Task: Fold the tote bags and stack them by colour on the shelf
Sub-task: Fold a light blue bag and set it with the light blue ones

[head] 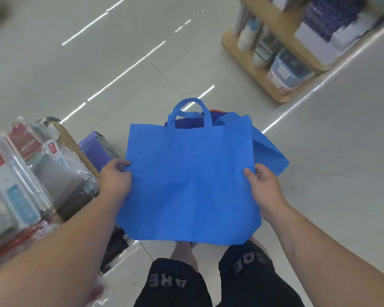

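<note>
A bright blue tote bag [191, 178] is stretched flat in the air in front of me, its handle loops pointing away from me. My left hand [115, 178] pinches its left edge, thumb on top. My right hand [264, 187] grips the right edge the same way. Under and behind the bag lie more bags: another blue one [269, 151] sticks out at the right, a dark blue one [189, 124] shows through the handle, and a sliver of orange [215, 111] peeks above it.
A wooden shelf [73, 142] at my left holds plastic-wrapped packs in grey, white and red. A second wooden rack [262, 80] with boxes and bottles stands at the far right. Pale tiled floor lies between them. My legs in black shorts are below the bag.
</note>
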